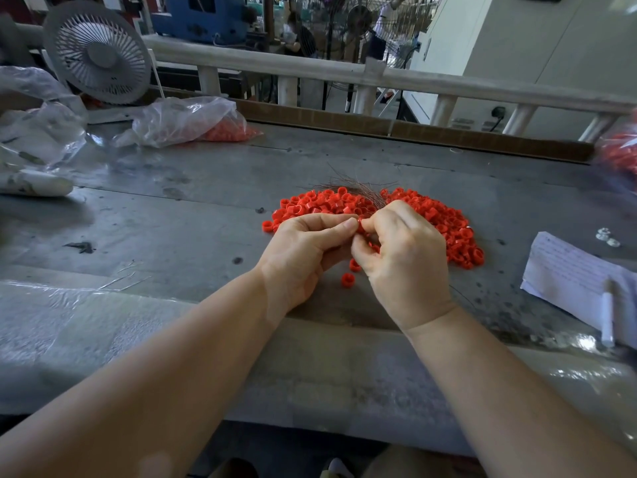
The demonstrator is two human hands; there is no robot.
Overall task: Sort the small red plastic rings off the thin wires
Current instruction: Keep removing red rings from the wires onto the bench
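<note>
A heap of small red plastic rings [444,225] lies on the grey table [172,219] in front of me. A bundle of thin wires [355,189] fans out over the heap's far side and runs toward my hands. My left hand [303,257] and my right hand [403,257] meet just above the heap's near edge. Both pinch one red ring [360,225] between fingertips and thumbs. More red shows inside my right hand's curled fingers. Two loose rings [348,279] lie on the table below my hands.
A clear plastic bag with red rings [220,127] lies at the back left beside a grey fan [98,51]. Crumpled plastic [38,132] sits at the far left. A sheet of paper [575,274] with a white pen [607,317] lies at the right. A cardboard strip and a railing [310,69] bound the far edge.
</note>
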